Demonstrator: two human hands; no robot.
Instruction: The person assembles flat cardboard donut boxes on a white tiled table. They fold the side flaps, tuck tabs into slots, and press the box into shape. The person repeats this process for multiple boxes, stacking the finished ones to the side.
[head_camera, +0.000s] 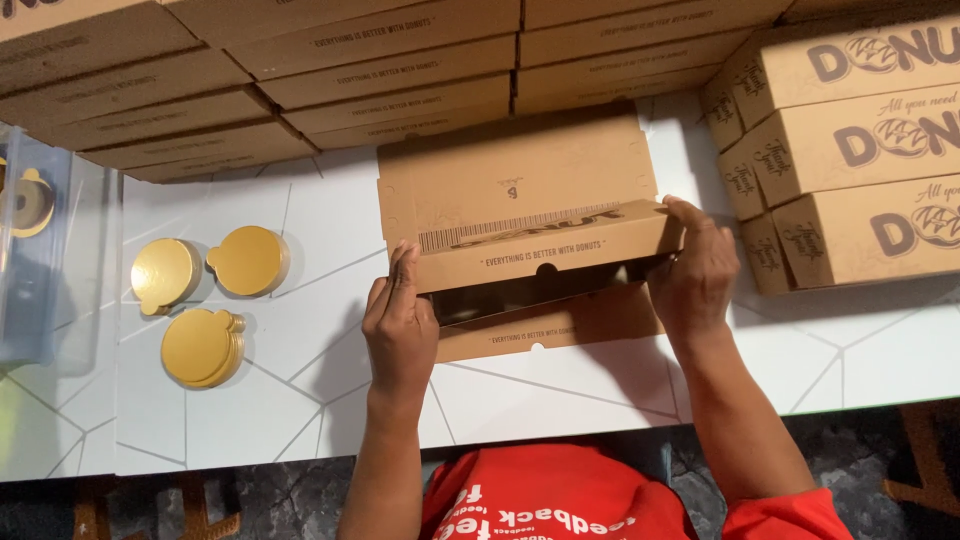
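**Both hands on a half-folded kraft donut box, mid-desk**

Kraft cardboard donut box sits near the far edge of the white desk, roughly centre, touching the stacks behind it. Its lid panel lies flat and open toward the far edge; the front wall is folded up, with a dark gap below it and a loose flap lying flat on the desk toward the person. The box looks part-assembled, probably held at both ends so the walls stay square.

Left hand: fingers straight and pressed together, tips against the left end of the raised front wall, palm over the lower flap. Not a closed grip, more a flat push or brace.

Right hand: fingers curled over the right end of the box, thumb on top at the corner, clamped on that end. The two hands are well apart, one per end.

Stacked flat-packed boxes run along the far edge, fanned in steps, likely kept within reach. Finished closed boxes are piled at the far right corner, stepped, just beside the right hand.

Three lots of gold round cake boards with small tabs lie toward the left edge, well apart from the hands; the nearest one is a short stack. A clear plastic container is at the left edge, contents unclear.
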